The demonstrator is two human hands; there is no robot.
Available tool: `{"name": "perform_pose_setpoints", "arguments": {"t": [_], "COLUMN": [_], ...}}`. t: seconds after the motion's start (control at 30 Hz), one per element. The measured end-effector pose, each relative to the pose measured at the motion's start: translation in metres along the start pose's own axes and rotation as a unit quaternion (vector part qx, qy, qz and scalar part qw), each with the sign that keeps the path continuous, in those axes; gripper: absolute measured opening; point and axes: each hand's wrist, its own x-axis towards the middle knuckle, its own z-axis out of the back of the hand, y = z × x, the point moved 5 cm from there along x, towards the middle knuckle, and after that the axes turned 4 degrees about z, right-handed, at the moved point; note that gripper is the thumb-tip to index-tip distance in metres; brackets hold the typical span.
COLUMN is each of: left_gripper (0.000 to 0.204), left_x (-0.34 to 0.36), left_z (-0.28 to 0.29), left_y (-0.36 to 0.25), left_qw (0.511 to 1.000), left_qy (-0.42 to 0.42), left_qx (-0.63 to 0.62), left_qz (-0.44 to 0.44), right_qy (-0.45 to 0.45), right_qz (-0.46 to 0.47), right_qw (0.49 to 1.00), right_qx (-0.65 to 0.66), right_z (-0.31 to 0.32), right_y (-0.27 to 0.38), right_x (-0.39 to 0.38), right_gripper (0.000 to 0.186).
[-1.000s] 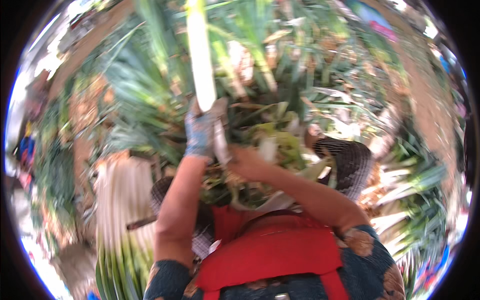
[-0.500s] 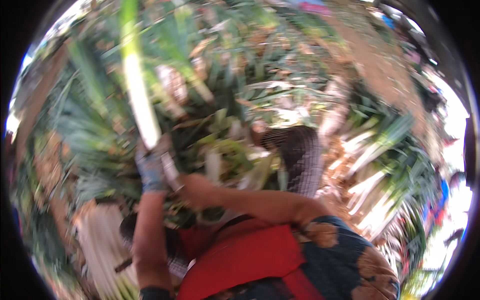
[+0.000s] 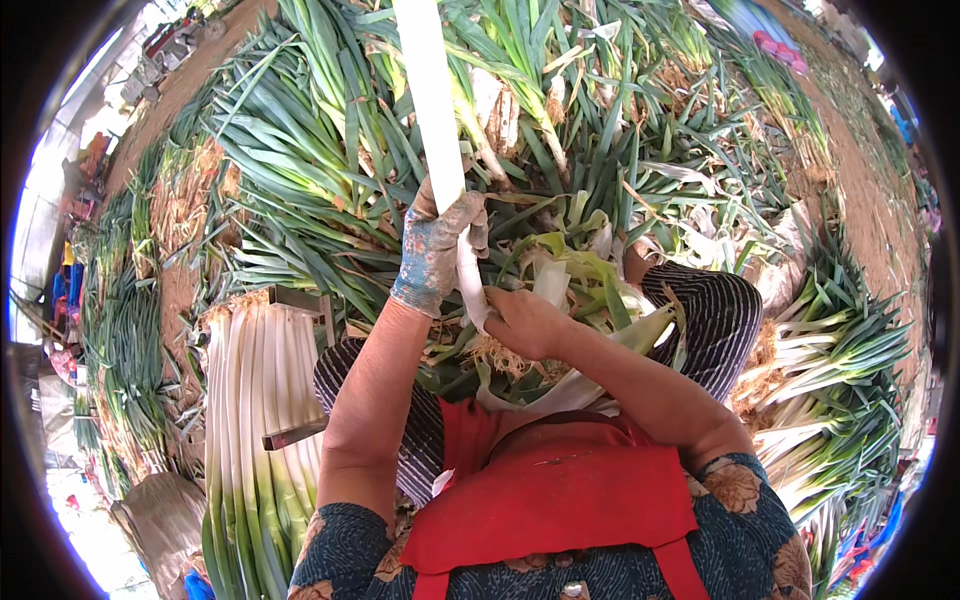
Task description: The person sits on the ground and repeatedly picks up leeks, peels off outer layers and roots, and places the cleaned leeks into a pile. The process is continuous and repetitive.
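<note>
My left hand [image 3: 440, 245], in a dirty blue and grey glove, is closed round the lower part of a long green onion [image 3: 432, 100]. Its bright white stalk stands up and away from me, past the top of the view. A pale strip of outer skin [image 3: 470, 275] hangs below the glove and curves toward my bare right hand [image 3: 525, 322]. The right fingers are pinched on the strip's lower end, close to the left wrist. Peeled layers and root hairs [image 3: 495, 355] lie under the hands, between my knees in striped trousers.
Cleaned white onions [image 3: 262, 390] lie side by side in a metal-framed rack [image 3: 300, 300] at my left. Unpeeled ones with green leaves [image 3: 310, 130] are heaped ahead. More bundles [image 3: 820, 360] lie at the right. A dirt strip [image 3: 860, 160] runs along the far right.
The view has swung and sharpened, so the hands appear farther right and higher. The left hand still grips the green onion; the strip of skin now shows stretched between the two hands.
</note>
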Motion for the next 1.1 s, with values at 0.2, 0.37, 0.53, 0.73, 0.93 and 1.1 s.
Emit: {"name": "perform_pose_setpoints", "arguments": {"t": [0.2, 0.37, 0.53, 0.73, 0.93, 1.1], "left_gripper": [0.047, 0.053, 0.057, 0.058, 0.060, 0.059], "left_x": [-0.004, 0.000, 0.000, -0.001, -0.006, -0.006], "left_z": [0.000, 0.004, 0.010, 0.006, 0.002, 0.000], "left_y": [-0.010, -0.017, -0.018, -0.014, -0.012, -0.010], "left_qw": [0.998, 0.978, 0.967, 0.968, 0.967, 0.946], "left_qy": [0.041, 0.168, 0.214, 0.202, 0.211, 0.264], "left_qx": [-0.043, -0.122, -0.140, -0.144, -0.134, -0.184], "left_qz": [0.008, 0.003, 0.013, 0.030, 0.053, 0.046], "right_qy": [-0.034, -0.039, -0.047, 0.015, -0.022, -0.049], "right_qz": [-0.002, -0.019, -0.009, 0.048, 0.076, 0.049], "right_qw": [0.999, 0.998, 0.974, 0.975, 0.987, 0.989], "right_qx": [0.014, 0.050, 0.221, 0.215, 0.141, 0.133], "right_z": [-0.007, -0.020, 0.020, 0.012, 0.009, 0.008], "right_y": [0.000, -0.047, -0.028, 0.016, 0.024, 0.026], "right_x": [-0.002, -0.026, -0.014, 0.005, 0.002, -0.002], "right_gripper": [0.028, 0.030, 0.042, 0.030, 0.025, 0.024]}}
